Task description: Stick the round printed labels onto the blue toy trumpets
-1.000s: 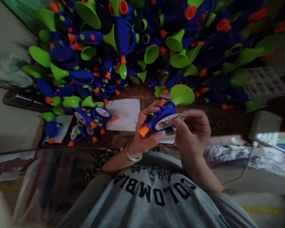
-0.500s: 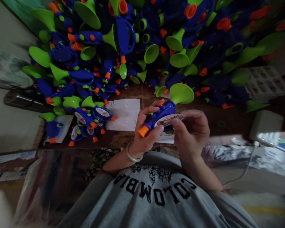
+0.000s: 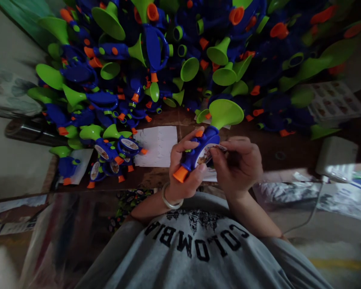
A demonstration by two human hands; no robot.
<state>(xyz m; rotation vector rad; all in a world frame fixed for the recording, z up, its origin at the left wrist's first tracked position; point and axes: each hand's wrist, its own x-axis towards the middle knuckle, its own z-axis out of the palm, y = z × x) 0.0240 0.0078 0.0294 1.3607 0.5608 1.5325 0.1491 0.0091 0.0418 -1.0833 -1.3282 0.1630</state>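
1. Your left hand grasped the toy trumpet around its blue body, its fingers curled along the button side and its thumb on the near side, close to the sticker.
2. Your right hand had its fingers closed in a pinch, thumb and forefinger grasping the right end of that oval sticker against the toy's flat side.
3. You had the toy trumpet tilted in front of your shirt, above the near edge of the brown surface. Its green bell pointed up and to the right, and its orange mouthpiece down and to the left.
4. A pale bracelet circled your left wrist.
5. Beyond your hands, a big heap of blue, green and orange trumpets spread across the far side.
6. To your left, a small cluster of stickered trumpets lay beside the white sheets. Further left, a single trumpet lay by a piece of paper, near a dark cylinder.
7. To your right were printed sheets with rows of small oval pictures and, nearer you, a white box with a cable.
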